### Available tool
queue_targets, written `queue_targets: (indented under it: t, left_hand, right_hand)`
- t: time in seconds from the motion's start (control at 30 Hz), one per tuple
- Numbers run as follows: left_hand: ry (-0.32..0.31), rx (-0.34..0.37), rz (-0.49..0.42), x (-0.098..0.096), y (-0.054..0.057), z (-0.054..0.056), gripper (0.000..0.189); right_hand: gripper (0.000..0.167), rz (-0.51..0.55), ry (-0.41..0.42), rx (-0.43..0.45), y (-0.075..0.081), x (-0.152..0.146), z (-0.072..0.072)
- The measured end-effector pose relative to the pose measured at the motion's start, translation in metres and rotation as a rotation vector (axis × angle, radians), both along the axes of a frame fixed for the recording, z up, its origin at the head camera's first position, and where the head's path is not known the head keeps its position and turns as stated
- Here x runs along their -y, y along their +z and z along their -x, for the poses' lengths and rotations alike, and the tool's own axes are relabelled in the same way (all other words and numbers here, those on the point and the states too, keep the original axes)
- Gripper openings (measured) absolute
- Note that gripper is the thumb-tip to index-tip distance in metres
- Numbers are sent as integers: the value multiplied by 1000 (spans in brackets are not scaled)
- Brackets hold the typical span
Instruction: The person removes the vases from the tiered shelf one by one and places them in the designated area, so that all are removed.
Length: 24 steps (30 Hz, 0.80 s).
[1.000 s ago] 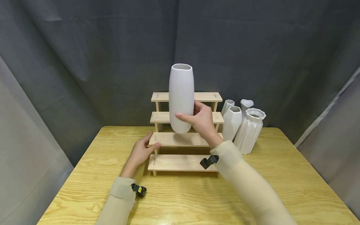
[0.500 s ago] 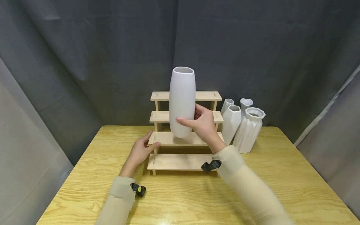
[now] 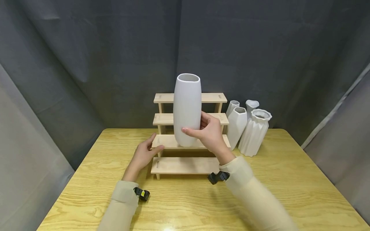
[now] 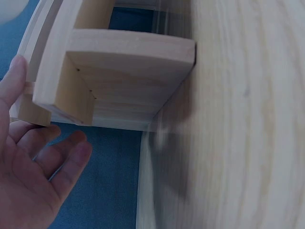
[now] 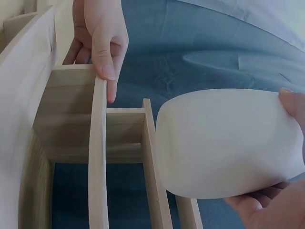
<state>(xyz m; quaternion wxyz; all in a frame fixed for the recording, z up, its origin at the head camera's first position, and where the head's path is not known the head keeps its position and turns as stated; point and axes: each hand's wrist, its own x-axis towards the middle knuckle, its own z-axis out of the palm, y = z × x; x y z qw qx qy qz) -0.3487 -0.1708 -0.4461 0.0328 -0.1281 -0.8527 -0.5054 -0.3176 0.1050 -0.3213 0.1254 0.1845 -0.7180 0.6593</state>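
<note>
My right hand (image 3: 212, 133) grips a smooth white vase (image 3: 187, 102) low on its right side, thumb across the front. The vase is upright, its oval mouth facing up. In the head view its base overlaps the second step from the bottom of a pale wooden tiered stand (image 3: 185, 166); the right wrist view shows it raised above that step. My left hand (image 3: 143, 156) holds the left end of the same step, thumb at the front edge and fingers behind. In the left wrist view, the other fingers (image 4: 71, 167) of this hand hang loosely bent.
To the right of the stand, several white vases stand close together: a faceted one (image 3: 237, 127), a pleated one (image 3: 254, 134), and slimmer ones behind, including one with a wavy lip (image 3: 252, 104). A wood-grain table (image 3: 179, 205) bears everything. Dark curtains (image 3: 130, 64) hang behind.
My right hand has lowered the white vase toward the second step, slightly to the right. The left hand keeps its place at the stand's left end.
</note>
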Motion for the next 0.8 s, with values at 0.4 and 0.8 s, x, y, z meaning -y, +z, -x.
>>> queue_targets:
  t: [0.4,0.8]
  left_hand:
    - [-7,4,-8,0,2,-1,85]
    - [0,9,-3,-1,2,-2,84]
  right_hand:
    - [73,-8,7,-18,-6,-6,-16]
    - [72,6,18,-4,-11,-8,-35]
